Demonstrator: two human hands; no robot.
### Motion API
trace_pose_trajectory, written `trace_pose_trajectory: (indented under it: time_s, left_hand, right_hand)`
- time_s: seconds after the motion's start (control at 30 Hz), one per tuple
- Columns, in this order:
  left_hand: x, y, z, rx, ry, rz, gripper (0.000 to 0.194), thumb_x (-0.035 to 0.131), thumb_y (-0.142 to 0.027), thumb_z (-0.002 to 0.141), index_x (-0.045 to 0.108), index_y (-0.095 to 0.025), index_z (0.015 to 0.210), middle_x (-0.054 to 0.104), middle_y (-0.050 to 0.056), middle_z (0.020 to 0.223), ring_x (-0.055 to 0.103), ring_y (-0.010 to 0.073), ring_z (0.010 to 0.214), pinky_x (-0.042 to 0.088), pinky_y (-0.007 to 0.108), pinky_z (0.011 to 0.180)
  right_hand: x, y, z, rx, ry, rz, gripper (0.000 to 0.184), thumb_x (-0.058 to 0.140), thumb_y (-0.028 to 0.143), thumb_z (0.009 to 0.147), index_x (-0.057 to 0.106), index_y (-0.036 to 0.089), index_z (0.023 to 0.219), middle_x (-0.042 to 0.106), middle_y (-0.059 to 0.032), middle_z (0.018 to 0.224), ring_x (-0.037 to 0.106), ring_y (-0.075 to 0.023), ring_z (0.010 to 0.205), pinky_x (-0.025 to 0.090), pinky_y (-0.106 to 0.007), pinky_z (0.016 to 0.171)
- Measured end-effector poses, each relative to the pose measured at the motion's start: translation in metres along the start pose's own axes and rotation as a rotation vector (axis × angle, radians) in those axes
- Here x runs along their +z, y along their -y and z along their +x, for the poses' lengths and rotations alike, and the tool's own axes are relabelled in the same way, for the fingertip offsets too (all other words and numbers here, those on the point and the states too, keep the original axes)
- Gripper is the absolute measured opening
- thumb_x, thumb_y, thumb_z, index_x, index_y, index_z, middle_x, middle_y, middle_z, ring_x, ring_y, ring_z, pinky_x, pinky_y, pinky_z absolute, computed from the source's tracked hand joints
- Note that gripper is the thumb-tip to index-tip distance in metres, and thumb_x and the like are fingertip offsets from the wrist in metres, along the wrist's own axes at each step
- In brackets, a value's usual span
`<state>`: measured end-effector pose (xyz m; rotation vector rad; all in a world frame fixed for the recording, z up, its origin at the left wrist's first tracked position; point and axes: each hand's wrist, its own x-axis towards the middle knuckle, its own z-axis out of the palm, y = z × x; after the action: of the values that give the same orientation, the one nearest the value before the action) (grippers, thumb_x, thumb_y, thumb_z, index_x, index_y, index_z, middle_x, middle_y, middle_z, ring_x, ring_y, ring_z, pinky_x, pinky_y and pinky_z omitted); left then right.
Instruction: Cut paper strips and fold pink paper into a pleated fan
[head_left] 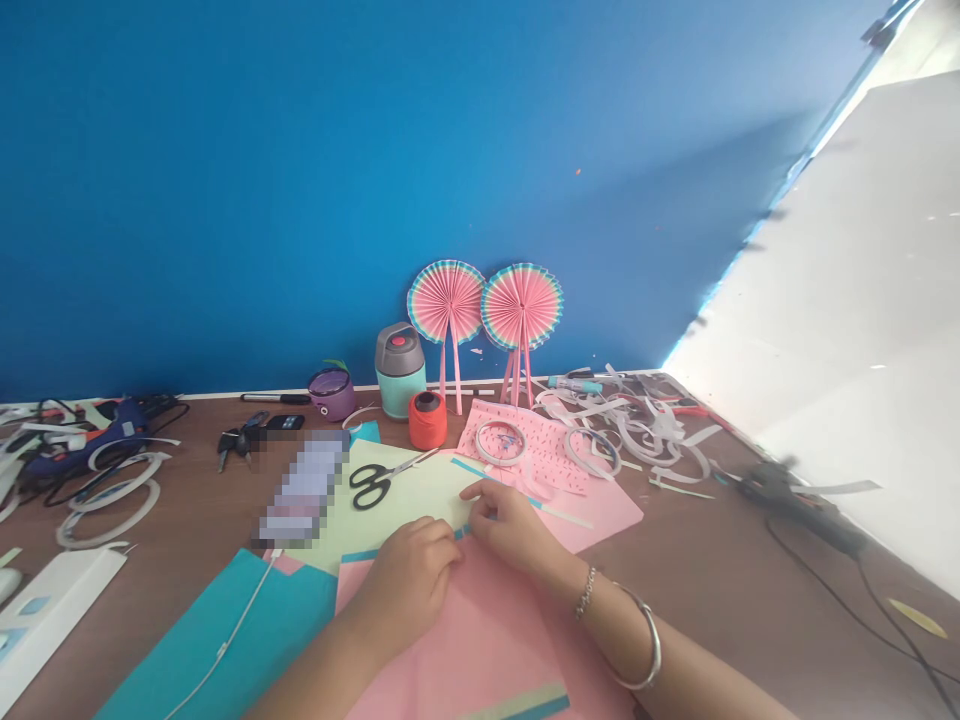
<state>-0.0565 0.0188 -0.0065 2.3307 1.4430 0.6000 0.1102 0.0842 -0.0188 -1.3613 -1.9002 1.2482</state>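
Observation:
My left hand (pixel 409 580) rests knuckles-up on a pink paper sheet (pixel 480 650), its fingers curled down onto the sheet's far edge. My right hand (pixel 510 520), with bracelets on the wrist, pinches the same edge where a teal strip (pixel 469 468) runs along it. Both hands meet at the fold, over a pale green sheet (pixel 420 495). Black-handled scissors (pixel 382 480) lie on the green sheet just beyond my left hand.
Two finished pink paper fans (pixel 484 305) lean on the blue wall. An orange thread spool (pixel 427 420), a teal cup (pixel 400 370), tape rolls (pixel 501 443), paper scraps (pixel 645 425), glue guns (pixel 795 500) and teal paper (pixel 232 640) lie around.

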Motion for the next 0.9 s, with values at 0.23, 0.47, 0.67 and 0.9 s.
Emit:
trace_pose_trajectory:
  time_s: [0.23,0.47,0.67,0.9]
  left_hand:
    - [-0.001,-0.002,0.0,-0.028,-0.022,-0.007,0.035,0.037,-0.004,0.077,0.065,-0.022,0.089,0.065,0.004,0.083,0.06,0.0193,0.081,0.046,0.03,0.071]
    - [-0.008,-0.009,0.004,-0.224,-0.074,-0.25,0.014,0.038,-0.029,0.092,0.05,-0.024,0.092,0.065,0.0,0.082,0.062,0.0171,0.076,0.044,0.026,0.064]
    - [-0.008,-0.007,0.004,-0.189,-0.091,-0.134,0.024,0.027,-0.024,0.094,0.043,-0.024,0.077,0.054,-0.003,0.068,0.054,0.0158,0.063,0.034,0.025,0.055]
    - [-0.006,-0.005,0.003,-0.253,-0.072,-0.191,0.023,0.026,-0.024,0.094,0.038,-0.024,0.074,0.05,-0.004,0.065,0.051,0.0148,0.062,0.032,0.025,0.056]
  right_hand:
    - [-0.017,0.006,0.001,-0.085,-0.123,0.158,0.022,0.05,0.02,0.075,0.059,0.018,0.095,0.056,0.0027,0.066,0.057,-0.0149,0.068,0.044,-0.027,0.066]
    - [-0.019,0.018,-0.015,-0.27,0.029,-0.071,0.024,0.052,0.016,0.079,0.064,0.023,0.098,0.064,-0.0015,0.082,0.058,-0.017,0.083,0.043,-0.031,0.078]
    - [-0.016,0.021,-0.016,-0.267,0.046,-0.18,0.03,0.053,0.012,0.076,0.066,0.023,0.101,0.066,-0.0031,0.086,0.057,-0.0183,0.086,0.043,-0.033,0.081]
    - [-0.028,0.018,-0.009,-0.194,0.112,-0.055,0.015,0.048,0.016,0.08,0.061,0.018,0.072,0.063,-0.0025,0.077,0.056,-0.0163,0.078,0.043,-0.028,0.072]
